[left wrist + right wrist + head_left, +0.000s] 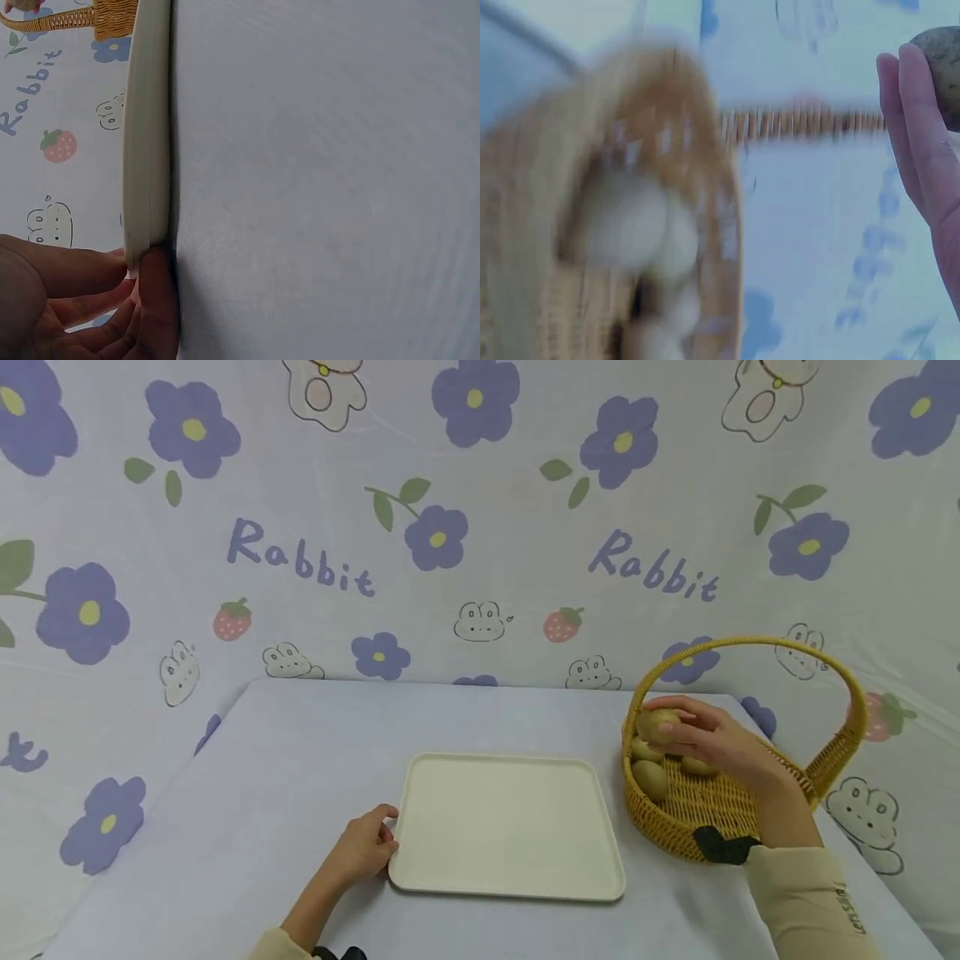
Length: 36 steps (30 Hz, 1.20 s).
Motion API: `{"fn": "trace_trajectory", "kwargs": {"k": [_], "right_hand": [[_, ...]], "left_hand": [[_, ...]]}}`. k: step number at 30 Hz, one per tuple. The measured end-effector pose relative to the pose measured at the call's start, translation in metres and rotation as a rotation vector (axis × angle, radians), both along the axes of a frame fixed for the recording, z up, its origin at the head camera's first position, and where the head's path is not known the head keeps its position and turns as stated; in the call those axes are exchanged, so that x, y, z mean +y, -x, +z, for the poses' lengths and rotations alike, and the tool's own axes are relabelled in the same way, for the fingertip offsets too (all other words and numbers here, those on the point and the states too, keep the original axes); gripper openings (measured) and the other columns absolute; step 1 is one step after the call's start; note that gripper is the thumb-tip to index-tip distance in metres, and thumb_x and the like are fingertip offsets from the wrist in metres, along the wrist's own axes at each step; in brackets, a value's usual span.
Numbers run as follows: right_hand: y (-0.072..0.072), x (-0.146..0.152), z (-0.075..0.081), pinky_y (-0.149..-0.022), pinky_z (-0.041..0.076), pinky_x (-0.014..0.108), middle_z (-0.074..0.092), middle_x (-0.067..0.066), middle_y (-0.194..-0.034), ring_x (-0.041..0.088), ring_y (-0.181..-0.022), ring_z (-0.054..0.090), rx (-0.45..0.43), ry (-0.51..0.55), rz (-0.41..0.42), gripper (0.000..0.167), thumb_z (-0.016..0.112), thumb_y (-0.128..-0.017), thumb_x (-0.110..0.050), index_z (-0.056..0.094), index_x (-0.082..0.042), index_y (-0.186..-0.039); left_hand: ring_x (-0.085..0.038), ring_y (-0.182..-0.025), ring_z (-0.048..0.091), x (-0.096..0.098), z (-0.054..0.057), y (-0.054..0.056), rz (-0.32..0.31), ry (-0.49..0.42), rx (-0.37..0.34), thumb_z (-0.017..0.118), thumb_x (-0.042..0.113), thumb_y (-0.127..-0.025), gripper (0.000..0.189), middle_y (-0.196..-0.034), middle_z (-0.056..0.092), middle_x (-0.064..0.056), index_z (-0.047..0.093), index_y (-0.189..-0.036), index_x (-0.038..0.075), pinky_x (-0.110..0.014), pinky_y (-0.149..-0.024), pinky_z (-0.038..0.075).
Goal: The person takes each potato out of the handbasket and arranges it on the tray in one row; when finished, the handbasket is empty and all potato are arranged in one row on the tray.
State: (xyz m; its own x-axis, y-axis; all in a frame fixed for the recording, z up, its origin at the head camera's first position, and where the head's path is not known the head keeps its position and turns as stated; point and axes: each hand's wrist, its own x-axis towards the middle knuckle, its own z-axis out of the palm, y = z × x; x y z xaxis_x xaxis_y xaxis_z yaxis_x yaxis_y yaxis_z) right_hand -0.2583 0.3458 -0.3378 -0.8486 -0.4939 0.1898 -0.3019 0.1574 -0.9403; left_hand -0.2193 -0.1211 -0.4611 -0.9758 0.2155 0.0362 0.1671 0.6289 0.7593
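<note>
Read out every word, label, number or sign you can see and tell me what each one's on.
"Rabbit": left half of the patterned backdrop.
"Rabbit": right half of the backdrop; the word also reads in the left wrist view.
Right sleeve: print too small to read.
Backdrop, far left: lettering cut off.
Right wrist view: backdrop lettering too blurred.
Tray, basket: none visible.

Near and left of centre, the left hand (pixel 366 843) holds a pinch, the left forearm (pixel 317 900) slanting in from the near edge, while farther out on the right the right hand (pixel 712 742) grips, the right forearm (pixel 789 818) angling leftward.
</note>
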Motion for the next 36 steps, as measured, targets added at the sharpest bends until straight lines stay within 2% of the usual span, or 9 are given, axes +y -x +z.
{"fn": "trace_trajectory", "kwargs": {"k": [4, 8, 14, 17, 23, 29, 33, 36], "right_hand": [[0.011, -0.042, -0.005, -0.089, 0.048, 0.035, 0.049, 0.015, -0.126, 0.022, -0.110, 0.058, -0.040, -0.002, 0.036, 0.041, 0.047, -0.097, -0.007, 0.040, 0.004, -0.135], [0.028, -0.085, -0.020, -0.089, 0.049, 0.036, 0.050, 0.016, -0.128, 0.022, -0.108, 0.057, -0.086, -0.045, 0.026, 0.041, 0.054, -0.094, -0.011, 0.046, 0.001, -0.132], [0.049, -0.151, -0.052, -0.080, 0.050, 0.033, 0.057, 0.013, -0.121, 0.025, -0.100, 0.057, 0.052, -0.285, -0.096, 0.045, 0.069, -0.084, -0.020, 0.056, -0.009, -0.125], [0.057, -0.187, -0.067, -0.077, 0.049, 0.031, 0.059, 0.011, -0.117, 0.027, -0.101, 0.057, 0.110, -0.347, -0.144, 0.050, 0.076, -0.076, -0.019, 0.058, -0.009, -0.122], [0.064, -0.250, -0.087, -0.078, 0.047, 0.034, 0.062, 0.009, -0.109, 0.024, -0.096, 0.056, 0.234, -0.459, -0.140, 0.051, 0.080, -0.069, -0.010, 0.060, -0.006, -0.116], [0.071, -0.286, -0.107, -0.092, 0.041, 0.042, 0.061, 0.009, -0.113, 0.026, -0.104, 0.054, 0.280, -0.533, -0.104, 0.053, 0.081, -0.067, -0.006, 0.060, -0.004, -0.116], [0.076, -0.299, -0.116, -0.092, 0.041, 0.043, 0.059, 0.011, -0.116, 0.027, -0.105, 0.053, 0.279, -0.556, -0.091, 0.056, 0.082, -0.067, -0.006, 0.057, -0.004, -0.118], [0.078, -0.306, -0.118, -0.092, 0.042, 0.044, 0.058, 0.013, -0.116, 0.029, -0.105, 0.053, 0.280, -0.554, -0.117, 0.057, 0.082, -0.068, -0.007, 0.056, -0.005, -0.119]], "left_hand": [[-0.013, -0.051, 0.049, -0.005, -0.001, 0.001, -0.002, -0.002, -0.001, 0.061, -0.008, -0.079, 0.038, -0.069, 0.053, -0.004, 0.051, -0.116, -0.007, -0.026, -0.047, 0.041], [-0.012, -0.049, 0.049, -0.008, -0.002, 0.003, -0.008, -0.010, 0.004, 0.060, -0.008, -0.079, 0.038, -0.068, 0.053, -0.004, 0.051, -0.116, -0.008, -0.026, -0.046, 0.041], [-0.012, -0.049, 0.049, -0.013, 0.000, 0.004, -0.011, -0.003, -0.002, 0.059, -0.008, -0.079, 0.038, -0.067, 0.052, -0.004, 0.049, -0.116, -0.008, -0.026, -0.045, 0.041], [-0.012, -0.048, 0.049, -0.016, 0.000, 0.004, -0.005, 0.008, 0.005, 0.059, -0.009, -0.079, 0.038, -0.066, 0.051, -0.003, 0.050, -0.115, -0.007, -0.026, -0.045, 0.040], [-0.011, -0.049, 0.048, -0.016, -0.001, 0.006, -0.016, 0.021, 0.012, 0.060, -0.008, -0.079, 0.038, -0.066, 0.050, -0.003, 0.049, -0.115, -0.008, -0.025, -0.045, 0.040], [-0.011, -0.049, 0.049, -0.012, -0.003, 0.007, -0.066, -0.007, 0.007, 0.058, -0.008, -0.079, 0.037, -0.065, 0.051, -0.003, 0.048, -0.115, -0.008, -0.025, -0.045, 0.041], [-0.011, -0.049, 0.048, -0.012, -0.003, 0.005, -0.073, -0.009, 0.008, 0.058, -0.008, -0.079, 0.037, -0.064, 0.051, -0.003, 0.048, -0.115, -0.008, -0.024, -0.045, 0.040], [-0.010, -0.050, 0.047, -0.014, -0.002, 0.005, -0.069, 0.014, 0.024, 0.059, -0.008, -0.079, 0.037, -0.065, 0.050, -0.002, 0.048, -0.114, -0.008, -0.023, -0.046, 0.039]]}}
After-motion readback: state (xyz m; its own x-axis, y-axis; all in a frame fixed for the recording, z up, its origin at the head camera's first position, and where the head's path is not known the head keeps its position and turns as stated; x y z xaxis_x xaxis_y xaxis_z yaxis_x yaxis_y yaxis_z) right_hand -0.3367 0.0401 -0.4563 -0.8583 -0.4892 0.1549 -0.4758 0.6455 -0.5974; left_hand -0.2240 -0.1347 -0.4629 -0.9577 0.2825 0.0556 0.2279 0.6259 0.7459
